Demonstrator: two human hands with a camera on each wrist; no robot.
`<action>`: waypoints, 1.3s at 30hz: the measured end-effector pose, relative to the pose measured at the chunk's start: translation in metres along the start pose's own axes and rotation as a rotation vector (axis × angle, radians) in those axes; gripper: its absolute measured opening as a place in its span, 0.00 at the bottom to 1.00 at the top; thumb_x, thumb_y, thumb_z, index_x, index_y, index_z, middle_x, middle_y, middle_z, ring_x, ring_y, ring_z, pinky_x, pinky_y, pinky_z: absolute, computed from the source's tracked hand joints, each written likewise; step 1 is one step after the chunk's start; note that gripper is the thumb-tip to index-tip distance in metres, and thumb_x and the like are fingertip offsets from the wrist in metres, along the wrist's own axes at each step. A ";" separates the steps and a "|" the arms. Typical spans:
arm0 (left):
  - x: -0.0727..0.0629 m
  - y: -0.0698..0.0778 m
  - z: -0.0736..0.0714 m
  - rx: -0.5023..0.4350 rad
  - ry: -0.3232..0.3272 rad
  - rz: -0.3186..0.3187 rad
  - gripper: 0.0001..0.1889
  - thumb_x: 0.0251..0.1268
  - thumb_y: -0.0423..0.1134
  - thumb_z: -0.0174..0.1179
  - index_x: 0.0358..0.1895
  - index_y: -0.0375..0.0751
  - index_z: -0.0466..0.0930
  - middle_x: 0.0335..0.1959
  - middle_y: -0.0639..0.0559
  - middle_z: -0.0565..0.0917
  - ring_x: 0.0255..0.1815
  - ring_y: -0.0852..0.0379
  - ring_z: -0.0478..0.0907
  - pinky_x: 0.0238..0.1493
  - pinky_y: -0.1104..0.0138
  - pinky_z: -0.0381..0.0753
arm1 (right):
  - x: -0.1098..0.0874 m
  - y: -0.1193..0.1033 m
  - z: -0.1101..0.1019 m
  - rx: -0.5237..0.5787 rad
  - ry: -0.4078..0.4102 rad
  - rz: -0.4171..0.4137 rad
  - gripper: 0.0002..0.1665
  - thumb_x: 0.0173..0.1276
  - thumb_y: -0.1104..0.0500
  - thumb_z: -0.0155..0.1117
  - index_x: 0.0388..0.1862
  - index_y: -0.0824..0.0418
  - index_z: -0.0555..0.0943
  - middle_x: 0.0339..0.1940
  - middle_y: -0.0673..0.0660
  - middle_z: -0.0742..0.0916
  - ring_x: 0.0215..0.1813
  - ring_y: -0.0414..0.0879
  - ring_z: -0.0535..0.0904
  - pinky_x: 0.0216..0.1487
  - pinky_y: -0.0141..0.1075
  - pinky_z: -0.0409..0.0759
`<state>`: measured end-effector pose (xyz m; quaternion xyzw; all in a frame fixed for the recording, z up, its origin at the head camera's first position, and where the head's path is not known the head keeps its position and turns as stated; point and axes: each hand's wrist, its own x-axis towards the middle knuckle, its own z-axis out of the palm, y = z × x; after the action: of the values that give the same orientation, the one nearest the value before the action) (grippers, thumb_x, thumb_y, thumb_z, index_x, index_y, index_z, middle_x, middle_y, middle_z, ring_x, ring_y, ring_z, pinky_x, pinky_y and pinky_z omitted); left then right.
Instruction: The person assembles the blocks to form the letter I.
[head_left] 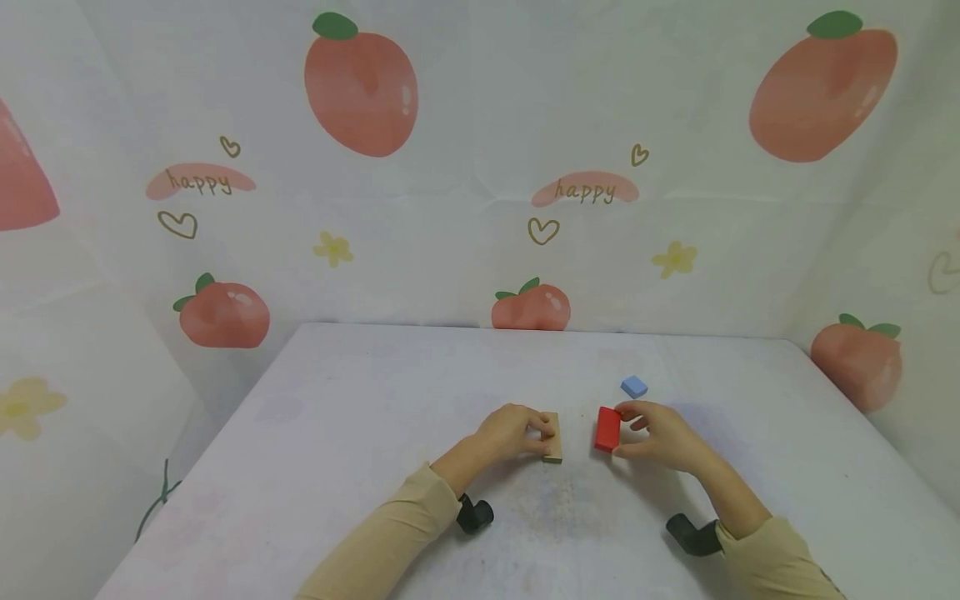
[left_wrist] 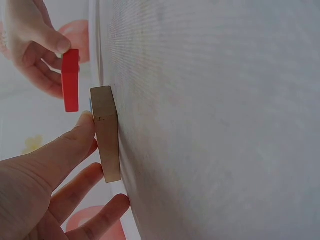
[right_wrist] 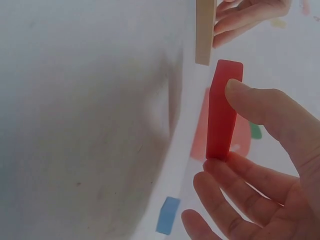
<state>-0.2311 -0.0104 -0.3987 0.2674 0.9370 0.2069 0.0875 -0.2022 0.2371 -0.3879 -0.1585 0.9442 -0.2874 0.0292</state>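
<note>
My left hand has its thumb and fingers at the sides of a plain wooden block, pinching it low over or on the tabletop. In the head view this block's front end looks greenish. To its right, my right hand pinches a red rectangular block between thumb and fingertips. The right wrist view shows the thumb on the red block's face and fingertips at its lower end. The red block appears raised off the table, apart from the wooden one. Some left fingers are hidden behind the wooden block.
A small blue block lies on the white table, beyond my right hand. Black wrist devices sit at both sleeves. A white cloth printed with fruit hangs behind the table and at its sides.
</note>
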 end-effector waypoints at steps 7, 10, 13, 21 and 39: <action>0.000 0.001 0.000 -0.009 -0.003 -0.003 0.16 0.54 0.46 0.66 0.47 0.52 0.85 0.54 0.58 0.82 0.61 0.56 0.74 0.61 0.64 0.73 | 0.000 -0.001 0.000 0.002 0.003 -0.027 0.33 0.48 0.57 0.74 0.51 0.71 0.75 0.46 0.64 0.83 0.43 0.54 0.80 0.44 0.47 0.81; 0.000 0.000 0.000 -0.016 -0.002 -0.007 0.16 0.54 0.46 0.67 0.47 0.52 0.85 0.54 0.58 0.82 0.61 0.56 0.74 0.61 0.64 0.73 | 0.000 -0.002 0.000 0.006 -0.008 -0.006 0.33 0.48 0.57 0.74 0.52 0.70 0.75 0.47 0.64 0.83 0.44 0.54 0.80 0.43 0.46 0.81; 0.000 -0.001 0.001 -0.019 0.000 -0.010 0.16 0.54 0.47 0.67 0.47 0.52 0.85 0.54 0.58 0.82 0.61 0.56 0.74 0.61 0.64 0.73 | 0.000 -0.004 0.001 0.005 -0.021 0.011 0.34 0.48 0.56 0.74 0.53 0.70 0.75 0.47 0.64 0.83 0.44 0.53 0.80 0.43 0.45 0.81; 0.000 -0.002 0.002 -0.008 0.000 0.000 0.16 0.54 0.47 0.66 0.48 0.53 0.85 0.54 0.59 0.82 0.62 0.57 0.74 0.60 0.65 0.73 | -0.001 -0.006 0.003 -0.001 -0.011 0.011 0.34 0.48 0.57 0.75 0.53 0.69 0.75 0.47 0.64 0.83 0.44 0.54 0.80 0.44 0.46 0.81; 0.000 -0.001 0.002 -0.009 0.004 -0.003 0.16 0.54 0.47 0.66 0.48 0.53 0.85 0.54 0.59 0.82 0.62 0.56 0.74 0.61 0.64 0.73 | -0.002 -0.010 0.003 0.021 -0.020 -0.015 0.35 0.48 0.56 0.75 0.54 0.69 0.75 0.48 0.64 0.83 0.45 0.54 0.80 0.45 0.48 0.81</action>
<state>-0.2315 -0.0108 -0.4010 0.2652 0.9366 0.2116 0.0873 -0.1966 0.2284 -0.3849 -0.1680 0.9395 -0.2961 0.0379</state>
